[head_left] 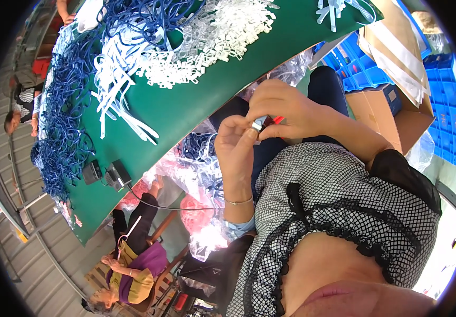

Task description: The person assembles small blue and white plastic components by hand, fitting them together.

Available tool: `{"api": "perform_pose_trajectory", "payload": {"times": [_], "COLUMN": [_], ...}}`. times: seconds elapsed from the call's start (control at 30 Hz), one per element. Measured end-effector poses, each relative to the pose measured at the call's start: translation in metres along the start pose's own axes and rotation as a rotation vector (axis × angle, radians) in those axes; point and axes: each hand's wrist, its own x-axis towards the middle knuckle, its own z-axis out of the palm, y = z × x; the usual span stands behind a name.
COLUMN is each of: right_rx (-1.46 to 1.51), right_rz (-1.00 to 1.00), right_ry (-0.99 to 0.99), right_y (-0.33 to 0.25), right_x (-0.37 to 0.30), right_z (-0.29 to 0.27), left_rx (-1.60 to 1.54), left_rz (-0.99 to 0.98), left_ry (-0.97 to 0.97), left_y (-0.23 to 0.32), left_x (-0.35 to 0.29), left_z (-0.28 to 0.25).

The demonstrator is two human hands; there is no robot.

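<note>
Just in front of my body, above my lap, both hands meet around a small shiny black and silver piece; its kind is hard to make out. My left hand, with a thin bracelet at the wrist, pinches its near side between thumb and fingers. My right hand has its fingers curled over it from the right, with the thumb pressed close. A bit of bright red shows beside the right thumb, partly hidden by the fingers.
A green table bears dark blue cords, pale straps, white plastic loops and a black adapter with a cable. Plastic bags lie below its edge. To the right stand a cardboard box and blue crates. A seated co-worker is at lower left.
</note>
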Motion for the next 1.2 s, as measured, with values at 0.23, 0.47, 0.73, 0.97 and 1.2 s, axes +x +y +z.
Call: {"api": "perform_pose_trajectory", "payload": {"times": [0.23,0.47,0.73,0.97,1.2], "right_rx": [0.260,0.448,0.734,0.883,1.044], "right_rz": [0.451,0.603,0.649,0.680,0.685], "right_ry": [0.076,0.034,0.104,0.174,0.222], "right_y": [-0.011,-0.002,-0.008,-0.015,-0.014], "right_x": [-0.010,-0.018,-0.024,-0.027,-0.026], "right_z": [0.003,0.008,0.010,0.002,0.007], "left_rx": [0.527,0.926,1.275,0.705,0.586], "left_rz": [0.139,0.291,0.549,0.230,0.159], "left_ry": [0.151,0.084,0.002,0.109,0.118], "left_y": [0.002,-0.002,0.001,0.001,0.007], "left_x": [-0.006,-0.003,-0.002,-0.011,-0.011], "left_z": [0.003,0.003,0.023,0.032,0.024]}}
